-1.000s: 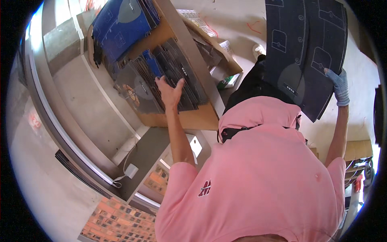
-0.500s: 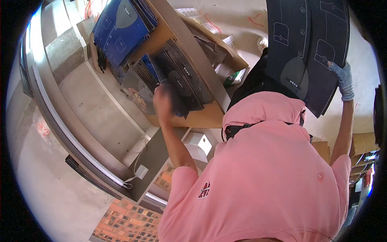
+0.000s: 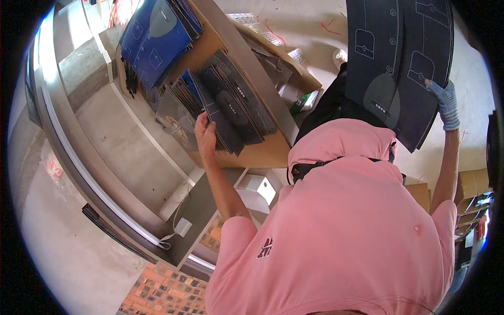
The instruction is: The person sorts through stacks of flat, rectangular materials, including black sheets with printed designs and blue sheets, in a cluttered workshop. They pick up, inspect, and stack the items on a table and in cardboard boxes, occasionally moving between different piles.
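Observation:
My right hand [image 3: 446, 105], in a blue-grey striped glove with bare fingertips, grips the right edge of large dark printed cardboard sheets [image 3: 383, 63], which show pocket and button outlines. They stand tilted against my lap. My bare left hand [image 3: 205, 134] pinches the near edge of a dark cardboard sheet [image 3: 218, 113], leaning among several alike inside a big open cardboard box [image 3: 252, 155]. Just left of that hand are sheets with a picture on the front [image 3: 178, 118]. Blue printed sheets [image 3: 155, 44] lean out over the box's far left.
A long metal-edged frame [image 3: 94, 176] curves along the left, with a white plug box [image 3: 182, 227] on a grey ledge near its lower end. Another opened carton [image 3: 294, 71] stands beyond the box. Flat brown cartons [image 3: 472, 186] lie at right; brick-patterned flooring [image 3: 163, 289] shows below left.
My left hand, blurred before, is now sharp and slightly lower left, with its fingers closed on the dark sheet's edge. That sheet has tilted left. My right hand keeps its hold.

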`<state>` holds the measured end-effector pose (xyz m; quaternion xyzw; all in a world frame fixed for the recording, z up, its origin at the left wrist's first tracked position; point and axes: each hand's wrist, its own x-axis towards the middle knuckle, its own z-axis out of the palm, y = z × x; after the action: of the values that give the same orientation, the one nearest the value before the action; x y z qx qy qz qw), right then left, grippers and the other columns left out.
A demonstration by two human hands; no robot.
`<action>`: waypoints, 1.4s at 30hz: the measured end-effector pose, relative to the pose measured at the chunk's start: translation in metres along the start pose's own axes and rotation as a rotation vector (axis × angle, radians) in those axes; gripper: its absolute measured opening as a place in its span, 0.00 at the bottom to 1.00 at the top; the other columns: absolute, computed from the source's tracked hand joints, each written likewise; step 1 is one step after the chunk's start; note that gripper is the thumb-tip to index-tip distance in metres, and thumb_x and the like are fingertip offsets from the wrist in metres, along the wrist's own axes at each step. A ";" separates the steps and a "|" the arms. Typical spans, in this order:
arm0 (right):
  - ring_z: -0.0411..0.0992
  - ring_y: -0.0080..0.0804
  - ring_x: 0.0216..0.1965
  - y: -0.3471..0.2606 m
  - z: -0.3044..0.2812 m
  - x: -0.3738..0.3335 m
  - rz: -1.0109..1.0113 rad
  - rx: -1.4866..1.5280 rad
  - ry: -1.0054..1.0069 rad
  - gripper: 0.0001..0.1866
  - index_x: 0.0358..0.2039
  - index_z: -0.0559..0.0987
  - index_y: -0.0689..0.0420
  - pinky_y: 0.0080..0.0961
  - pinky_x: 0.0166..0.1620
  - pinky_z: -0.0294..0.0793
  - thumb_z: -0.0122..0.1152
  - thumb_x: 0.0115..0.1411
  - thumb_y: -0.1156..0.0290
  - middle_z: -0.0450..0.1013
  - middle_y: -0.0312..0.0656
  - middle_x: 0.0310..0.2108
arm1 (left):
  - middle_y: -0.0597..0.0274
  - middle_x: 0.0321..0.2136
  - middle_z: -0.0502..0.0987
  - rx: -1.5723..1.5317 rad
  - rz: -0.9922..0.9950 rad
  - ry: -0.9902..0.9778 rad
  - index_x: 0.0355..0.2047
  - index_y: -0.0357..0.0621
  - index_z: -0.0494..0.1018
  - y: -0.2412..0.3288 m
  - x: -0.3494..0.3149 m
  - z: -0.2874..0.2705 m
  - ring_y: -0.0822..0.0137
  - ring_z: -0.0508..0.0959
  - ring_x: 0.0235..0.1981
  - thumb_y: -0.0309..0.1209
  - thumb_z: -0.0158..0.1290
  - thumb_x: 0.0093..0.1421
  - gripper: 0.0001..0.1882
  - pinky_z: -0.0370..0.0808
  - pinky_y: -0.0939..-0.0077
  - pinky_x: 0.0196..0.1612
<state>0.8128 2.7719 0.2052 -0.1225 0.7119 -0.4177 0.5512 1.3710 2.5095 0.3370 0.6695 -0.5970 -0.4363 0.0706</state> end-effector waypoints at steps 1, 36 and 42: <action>0.69 0.20 0.30 0.001 -0.001 0.000 -0.003 -0.029 -0.004 0.20 0.40 0.74 0.61 0.18 0.35 0.70 0.64 0.48 0.63 0.73 0.35 0.31 | 0.60 0.40 0.71 0.007 -0.003 -0.003 0.45 0.35 0.65 -0.006 0.001 -0.002 0.71 0.70 0.41 0.14 0.40 0.50 0.20 0.65 0.80 0.46; 0.68 0.17 0.23 -0.074 0.052 -0.018 -0.254 -0.076 0.053 0.13 0.33 0.76 0.61 0.16 0.28 0.69 0.63 0.47 0.72 0.73 0.34 0.25 | 0.49 0.32 0.71 -0.823 -0.364 0.406 0.38 0.31 0.66 -0.025 0.164 0.021 0.56 0.74 0.22 0.31 0.51 0.56 0.15 0.75 0.60 0.26; 0.69 0.21 0.29 -0.142 0.090 -0.051 -0.405 -0.103 0.092 0.17 0.37 0.75 0.60 0.21 0.35 0.70 0.64 0.44 0.71 0.73 0.35 0.30 | 0.49 0.31 0.72 -0.887 -0.184 0.418 0.37 0.28 0.65 -0.023 0.116 0.023 0.61 0.75 0.21 0.27 0.52 0.52 0.15 0.73 0.70 0.18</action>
<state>0.8705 2.6747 0.3402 -0.2717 0.7175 -0.4881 0.4161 1.3615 2.4255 0.2509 0.6979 -0.2653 -0.5091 0.4281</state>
